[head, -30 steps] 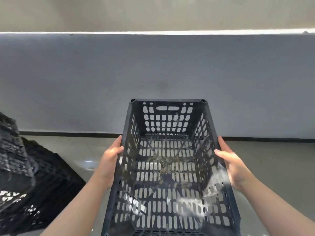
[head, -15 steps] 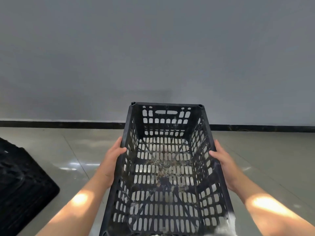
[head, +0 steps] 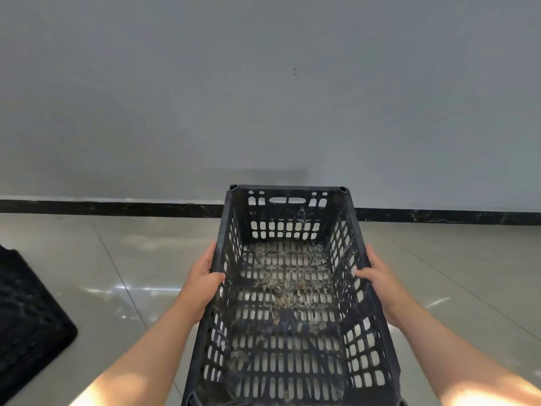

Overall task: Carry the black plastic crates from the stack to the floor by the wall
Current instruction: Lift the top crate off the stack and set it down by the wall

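Observation:
I hold a black plastic crate [head: 288, 358] with slotted walls and some dirt on its bottom, out in front of me above the floor. My left hand [head: 202, 284] grips its left long rim, thumb hooked over the edge. My right hand [head: 377, 281] grips the right long rim the same way. The crate's far end points at the grey wall [head: 263, 98], and its near end runs off the bottom of the frame. A dark mass of other black crates [head: 27, 326] sits at the left edge, partly cut off.
A black skirting strip [head: 117, 207] runs along the foot of the wall. Glossy beige floor tiles [head: 131, 259] stretch between me and the wall, with bare floor on both sides of the held crate.
The view has tilted down and moved closer to the wall: the white ledge at the top is gone, more floor shows. The crate sits lower, and the dark crates slid left.

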Action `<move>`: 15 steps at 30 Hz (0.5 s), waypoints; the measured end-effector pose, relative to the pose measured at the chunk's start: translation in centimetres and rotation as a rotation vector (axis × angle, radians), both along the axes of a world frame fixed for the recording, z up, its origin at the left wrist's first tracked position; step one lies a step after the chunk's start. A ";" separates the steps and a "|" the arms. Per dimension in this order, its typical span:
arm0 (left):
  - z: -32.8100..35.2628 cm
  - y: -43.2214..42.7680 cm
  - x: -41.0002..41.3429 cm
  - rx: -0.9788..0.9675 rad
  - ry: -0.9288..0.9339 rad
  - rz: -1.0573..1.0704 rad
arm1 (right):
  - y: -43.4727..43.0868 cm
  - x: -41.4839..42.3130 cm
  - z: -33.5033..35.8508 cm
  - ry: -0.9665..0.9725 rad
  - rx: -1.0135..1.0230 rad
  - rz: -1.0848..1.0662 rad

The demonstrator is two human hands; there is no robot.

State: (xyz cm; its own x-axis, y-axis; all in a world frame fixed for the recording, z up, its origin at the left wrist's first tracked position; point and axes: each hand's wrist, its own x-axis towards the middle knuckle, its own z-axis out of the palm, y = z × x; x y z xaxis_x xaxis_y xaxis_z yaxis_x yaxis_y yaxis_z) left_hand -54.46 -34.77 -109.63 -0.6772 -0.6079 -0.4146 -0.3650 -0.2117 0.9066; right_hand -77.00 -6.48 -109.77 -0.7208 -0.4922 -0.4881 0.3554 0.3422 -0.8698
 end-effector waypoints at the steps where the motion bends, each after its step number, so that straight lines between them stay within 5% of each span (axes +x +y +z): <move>1: -0.2 0.0 -0.1 -0.004 -0.004 0.001 | -0.2 -0.1 -0.3 0.001 0.010 -0.013; 15: -1.0 -3.0 -4.3 -0.031 -0.043 0.039 | -2.6 -3.6 -1.4 0.054 -0.015 -0.162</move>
